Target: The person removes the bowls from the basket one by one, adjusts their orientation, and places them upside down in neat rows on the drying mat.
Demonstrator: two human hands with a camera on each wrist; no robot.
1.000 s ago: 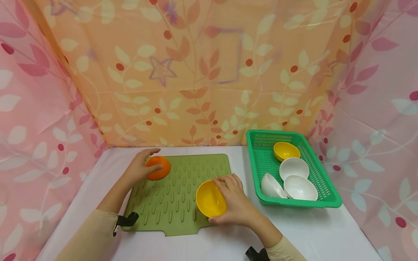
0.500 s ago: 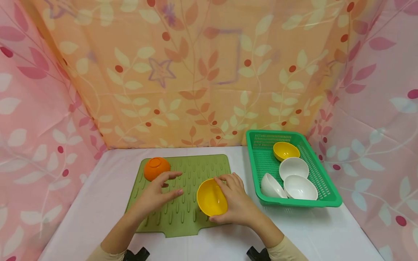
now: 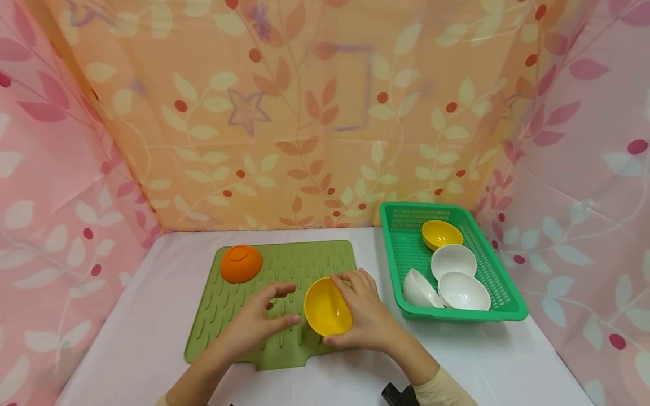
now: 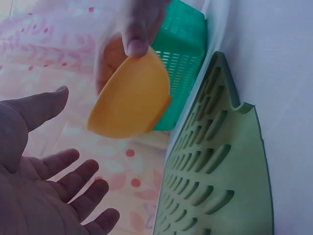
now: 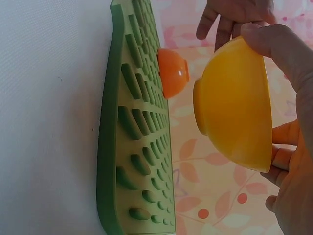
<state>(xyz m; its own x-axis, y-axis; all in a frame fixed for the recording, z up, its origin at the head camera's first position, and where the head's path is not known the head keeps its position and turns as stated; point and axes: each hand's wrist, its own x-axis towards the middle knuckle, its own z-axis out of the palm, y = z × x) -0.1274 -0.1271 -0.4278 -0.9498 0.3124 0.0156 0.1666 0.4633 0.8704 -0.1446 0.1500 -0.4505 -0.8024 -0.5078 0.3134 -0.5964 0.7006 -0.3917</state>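
My right hand (image 3: pixel 367 313) grips a yellow bowl (image 3: pixel 325 309) by its rim, thumb on one side and fingers on the other. The right wrist view shows this yellow bowl (image 5: pixel 234 105) held above the green drying mat (image 5: pixel 139 122), its foot toward the mat. Just left of the bowl is my left hand (image 3: pixel 259 321), thumb and fingers spread, holding nothing. In the left wrist view a gap shows between the left hand (image 4: pixel 54 176) and the yellow bowl (image 4: pixel 134 98). An orange bowl (image 3: pixel 241 264) sits upside down at the far left corner of the ridged mat (image 3: pixel 289 262).
At the right stands a green basket (image 3: pixel 396 254) with perforated sides. Inside it are another yellow bowl (image 3: pixel 442 234) and white bowls (image 3: pixel 453 262), one tipped on its side. A white cloth (image 3: pixel 345 383) covers the table, with patterned curtains (image 3: pixel 304 113) behind and at both sides.
My left hand has left the orange bowl and moved right and nearer, up beside the yellow bowl. The orange bowl stays on the mat. My right hand keeps its grip almost in place.
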